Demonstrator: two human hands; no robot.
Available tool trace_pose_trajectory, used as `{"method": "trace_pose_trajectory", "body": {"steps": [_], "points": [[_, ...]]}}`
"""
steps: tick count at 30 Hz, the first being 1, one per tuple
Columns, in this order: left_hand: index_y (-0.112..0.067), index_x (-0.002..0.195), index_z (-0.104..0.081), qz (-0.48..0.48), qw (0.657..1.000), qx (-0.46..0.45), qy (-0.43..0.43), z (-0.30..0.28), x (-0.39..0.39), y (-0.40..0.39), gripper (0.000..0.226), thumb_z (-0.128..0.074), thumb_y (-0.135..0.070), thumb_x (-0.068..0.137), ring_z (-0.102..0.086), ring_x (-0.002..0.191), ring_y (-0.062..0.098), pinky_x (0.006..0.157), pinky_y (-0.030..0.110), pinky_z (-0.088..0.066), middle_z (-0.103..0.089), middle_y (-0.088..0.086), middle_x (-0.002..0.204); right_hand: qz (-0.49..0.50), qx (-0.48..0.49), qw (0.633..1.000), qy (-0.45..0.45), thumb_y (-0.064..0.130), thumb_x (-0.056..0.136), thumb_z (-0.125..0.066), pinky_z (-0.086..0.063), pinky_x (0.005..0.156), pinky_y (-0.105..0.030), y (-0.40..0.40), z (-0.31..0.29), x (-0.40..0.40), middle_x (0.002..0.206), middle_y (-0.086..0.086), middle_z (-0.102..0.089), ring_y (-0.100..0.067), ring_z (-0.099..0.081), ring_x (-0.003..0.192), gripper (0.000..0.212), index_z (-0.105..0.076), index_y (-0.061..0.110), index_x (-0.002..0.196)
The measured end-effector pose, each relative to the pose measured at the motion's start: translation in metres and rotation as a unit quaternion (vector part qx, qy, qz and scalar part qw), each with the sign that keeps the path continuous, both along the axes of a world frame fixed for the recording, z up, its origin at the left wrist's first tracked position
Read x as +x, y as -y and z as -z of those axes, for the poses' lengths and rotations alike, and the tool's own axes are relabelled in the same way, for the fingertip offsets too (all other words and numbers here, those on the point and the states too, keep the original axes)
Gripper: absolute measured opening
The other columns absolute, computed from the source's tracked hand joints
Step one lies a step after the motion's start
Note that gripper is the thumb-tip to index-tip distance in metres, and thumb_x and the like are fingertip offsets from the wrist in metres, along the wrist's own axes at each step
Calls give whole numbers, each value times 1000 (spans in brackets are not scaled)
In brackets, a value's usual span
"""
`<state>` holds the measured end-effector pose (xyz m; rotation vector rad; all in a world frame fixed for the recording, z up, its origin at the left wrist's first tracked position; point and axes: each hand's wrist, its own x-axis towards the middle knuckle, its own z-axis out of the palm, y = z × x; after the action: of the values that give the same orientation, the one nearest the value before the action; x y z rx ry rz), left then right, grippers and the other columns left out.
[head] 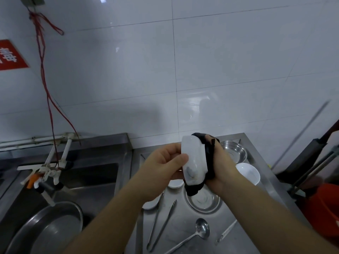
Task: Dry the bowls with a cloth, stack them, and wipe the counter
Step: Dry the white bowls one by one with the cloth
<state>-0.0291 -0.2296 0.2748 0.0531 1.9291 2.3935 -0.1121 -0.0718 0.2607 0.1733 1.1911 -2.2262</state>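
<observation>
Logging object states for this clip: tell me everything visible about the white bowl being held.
The white bowl looks glossy, like ceramic or melamine, with a faint grey mark on its outer wall. It is held on its side above the counter. The left hand grips its wall; the right hand presses a black cloth into its mouth.

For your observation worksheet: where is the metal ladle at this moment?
In the head view, the metal ladle lies on the steel counter near the bottom edge, right of the tongs and in front of the steel bowl.

A red wall sign (pixel 11 55) carries white characters, cut off and tilted, not legible
</observation>
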Motion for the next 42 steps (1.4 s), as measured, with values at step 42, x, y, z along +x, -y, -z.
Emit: {"method": "trace_pose_trajectory", "body": {"steps": [42], "points": [[-39,98,-34,13,807,-577,-122,30,-5,-86,21,-50,-33,109,-57,75,13,69,28,-46,-62,-11,90,217,26,975,34,19,101,-59,-65,74,-41,-68,31,16,109,-14,-79,-30,-78,97,25,-72,13,122]]}}
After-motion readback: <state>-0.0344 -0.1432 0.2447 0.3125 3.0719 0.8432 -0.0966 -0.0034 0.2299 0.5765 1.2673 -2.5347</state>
